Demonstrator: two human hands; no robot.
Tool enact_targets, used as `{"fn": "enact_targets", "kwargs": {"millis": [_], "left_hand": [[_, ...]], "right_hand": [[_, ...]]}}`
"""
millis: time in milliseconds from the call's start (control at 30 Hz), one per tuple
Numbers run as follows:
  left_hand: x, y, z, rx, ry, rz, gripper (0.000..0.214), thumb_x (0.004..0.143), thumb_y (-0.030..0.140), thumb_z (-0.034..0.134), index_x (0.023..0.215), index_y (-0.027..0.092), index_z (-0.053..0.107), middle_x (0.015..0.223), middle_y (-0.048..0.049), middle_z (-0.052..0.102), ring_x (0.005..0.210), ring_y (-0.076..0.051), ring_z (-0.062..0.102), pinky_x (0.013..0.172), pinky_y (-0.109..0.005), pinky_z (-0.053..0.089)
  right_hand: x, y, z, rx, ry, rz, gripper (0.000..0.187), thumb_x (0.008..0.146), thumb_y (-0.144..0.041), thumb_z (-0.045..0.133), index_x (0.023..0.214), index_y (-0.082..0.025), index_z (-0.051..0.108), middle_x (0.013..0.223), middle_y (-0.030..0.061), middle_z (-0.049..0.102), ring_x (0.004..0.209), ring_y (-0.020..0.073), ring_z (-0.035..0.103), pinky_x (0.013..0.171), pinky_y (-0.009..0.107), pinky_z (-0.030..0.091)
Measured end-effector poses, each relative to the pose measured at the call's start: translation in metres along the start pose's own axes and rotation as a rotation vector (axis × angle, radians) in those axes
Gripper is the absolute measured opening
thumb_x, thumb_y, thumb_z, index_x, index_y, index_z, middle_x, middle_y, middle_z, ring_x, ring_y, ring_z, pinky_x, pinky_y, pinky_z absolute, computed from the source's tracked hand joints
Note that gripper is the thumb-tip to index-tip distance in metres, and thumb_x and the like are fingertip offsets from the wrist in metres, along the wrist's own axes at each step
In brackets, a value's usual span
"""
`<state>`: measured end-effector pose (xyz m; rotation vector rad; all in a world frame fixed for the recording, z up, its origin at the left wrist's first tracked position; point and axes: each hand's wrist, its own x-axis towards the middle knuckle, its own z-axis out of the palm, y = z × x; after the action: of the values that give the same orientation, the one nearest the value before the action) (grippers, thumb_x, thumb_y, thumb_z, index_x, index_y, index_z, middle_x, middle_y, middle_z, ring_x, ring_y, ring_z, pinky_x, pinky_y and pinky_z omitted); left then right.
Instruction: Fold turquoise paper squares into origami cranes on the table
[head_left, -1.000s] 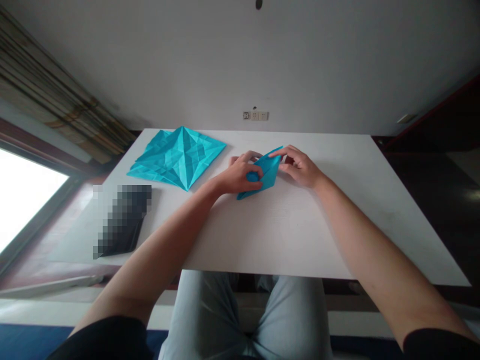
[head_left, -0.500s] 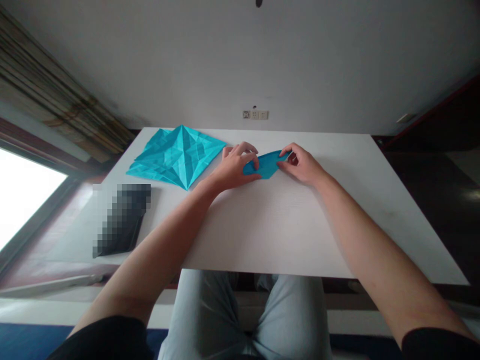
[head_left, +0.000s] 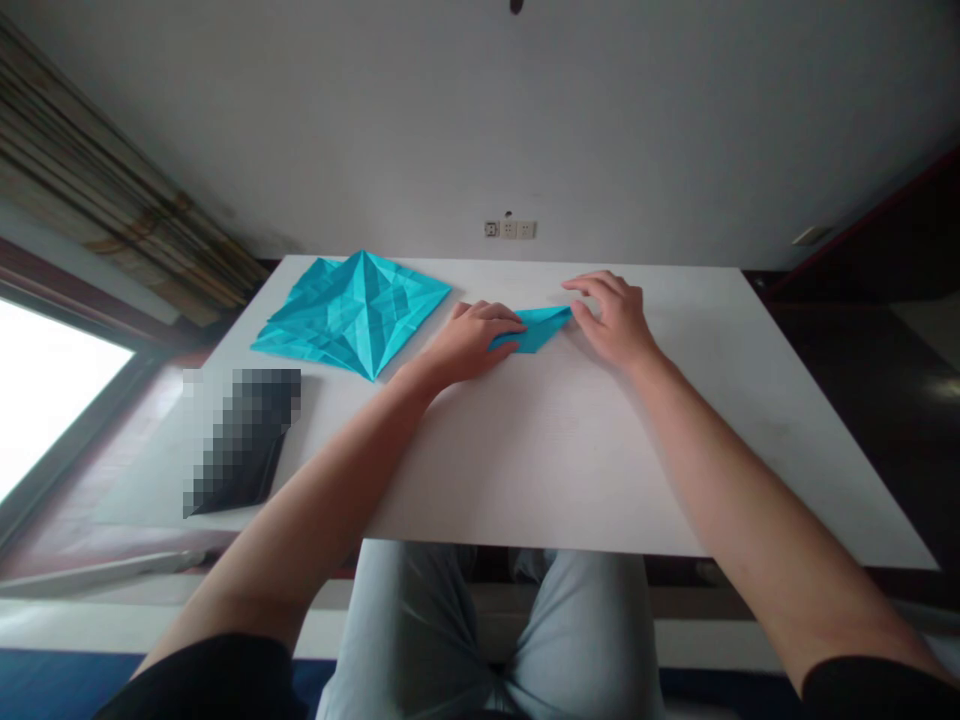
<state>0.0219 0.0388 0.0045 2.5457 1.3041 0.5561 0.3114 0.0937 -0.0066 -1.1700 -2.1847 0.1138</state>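
Note:
A small piece of folded blue paper (head_left: pixel 541 330) lies on the white table, its pointed end toward the right. My left hand (head_left: pixel 474 340) grips its left end, fingers on top and thumb along the near edge, covering that part. At the right tip of the paper, my right hand (head_left: pixel 611 312) is raised with thumb and fingers apart. Its thumb is close to the tip; whether they touch I cannot tell. Left of my left hand rests a larger turquoise sheet (head_left: pixel 360 310), partly unfolded and full of creases.
On the left of the white table (head_left: pixel 547 460) lies a dark flat item (head_left: pixel 244 450), blurred out by pixels. Behind the table stands a grey wall with sockets (head_left: pixel 510 230). A curtain (head_left: pixel 112 190) hangs beside the window at left.
My right hand has let go of the paper's right end and its fingers have spread. The paper lies flatter, and my left fingers have come down onto it.

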Motion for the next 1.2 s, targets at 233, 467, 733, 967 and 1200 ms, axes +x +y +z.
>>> {"fn": "enact_targets", "kwargs": {"millis": [233, 467, 733, 967, 1200], "left_hand": [[-0.003, 0.01, 0.003, 0.078, -0.166, -0.02, 0.06, 0.121, 0.04, 0.041, 0.178, 0.027, 0.052, 0.188, -0.0112, 0.047, 0.176, -0.033, 0.044, 0.145, -0.057, 0.03], [-0.012, 0.026, 0.007, 0.137, -0.305, -0.149, 0.106, 0.116, 0.073, 0.041, 0.188, 0.0, 0.015, 0.196, -0.0268, 0.007, 0.186, -0.039, 0.003, 0.152, -0.057, 0.01], [-0.01, 0.04, 0.003, 0.195, -0.259, -0.302, 0.104, 0.117, 0.073, 0.041, 0.183, -0.007, 0.028, 0.193, -0.0318, 0.016, 0.185, -0.041, 0.013, 0.15, -0.053, 0.021], [0.0, 0.023, -0.009, 0.157, 0.123, -0.325, 0.042, 0.116, 0.053, 0.058, 0.117, 0.021, 0.087, 0.131, -0.014, 0.087, 0.127, -0.037, 0.081, 0.122, -0.054, 0.055], [0.002, -0.005, 0.006, -0.213, 0.196, -0.292, 0.06, 0.089, 0.038, 0.087, 0.144, 0.019, 0.072, 0.117, -0.0105, 0.085, 0.098, -0.027, 0.077, 0.09, -0.037, 0.06]], "right_hand": [[-0.016, -0.031, 0.01, -0.077, -0.487, -0.159, 0.081, 0.119, -0.069, 0.036, 0.186, -0.024, 0.037, 0.192, 0.0154, 0.041, 0.176, 0.0371, 0.042, 0.146, 0.065, 0.025], [-0.013, -0.018, 0.007, -0.15, -0.576, 0.141, 0.105, 0.112, -0.085, 0.024, 0.192, -0.018, 0.015, 0.199, 0.0118, 0.014, 0.186, 0.0378, 0.014, 0.151, 0.065, 0.007], [-0.011, -0.017, 0.003, -0.247, -0.499, 0.378, 0.115, 0.11, -0.084, 0.029, 0.188, -0.001, 0.016, 0.198, 0.0251, 0.011, 0.186, 0.0415, 0.01, 0.15, 0.068, 0.0], [-0.012, -0.016, 0.011, -0.247, -0.237, 0.298, 0.071, 0.112, -0.066, 0.051, 0.162, -0.018, 0.065, 0.177, 0.0253, 0.054, 0.166, 0.0481, 0.047, 0.14, 0.076, 0.024], [-0.014, 0.001, 0.031, -0.121, -0.047, 0.285, 0.063, 0.101, -0.072, 0.07, 0.144, -0.026, 0.067, 0.149, 0.0229, 0.066, 0.142, 0.0516, 0.058, 0.118, 0.079, 0.044]]}}
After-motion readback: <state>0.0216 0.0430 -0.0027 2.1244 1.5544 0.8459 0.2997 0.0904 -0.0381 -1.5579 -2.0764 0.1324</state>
